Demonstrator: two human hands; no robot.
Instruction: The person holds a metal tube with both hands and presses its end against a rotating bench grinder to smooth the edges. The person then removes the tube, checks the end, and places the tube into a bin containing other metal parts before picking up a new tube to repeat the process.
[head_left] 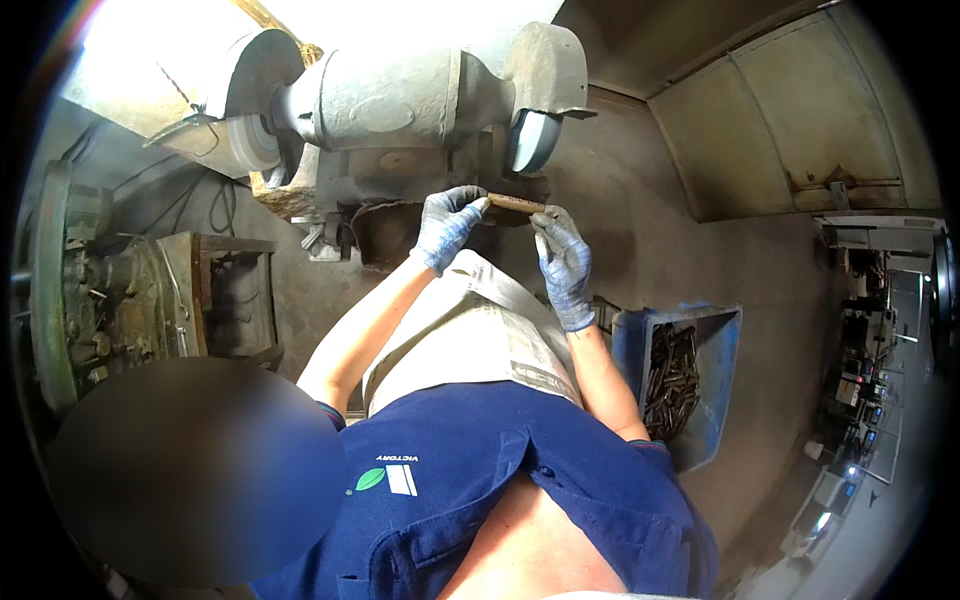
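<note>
— How many things are in play?

— One bench grinder (400, 95) with two wheels: the left wheel (250, 140) and the right wheel (533, 140). One short brown metal bar (515, 203), two gloved hands, and one blue bin (700, 330) holding many dark rods (672, 380), too tangled to count.

— How are the person's hands set?

— Both forearms reach up from the lower edge. The left hand (447, 225) pinches the bar's left end between its fingertips; the right hand (562, 262) closes on the right end from below. The bar lies roughly level, just under the right wheel. Whether it touches the wheel cannot be told.

— What else stands around?

— A grey apron (470, 330) hangs over the person's front, beneath the arms. A rusty machine (110, 290) sits at the left, well apart from the hands. The bin stands on the floor just beside the right forearm.
</note>
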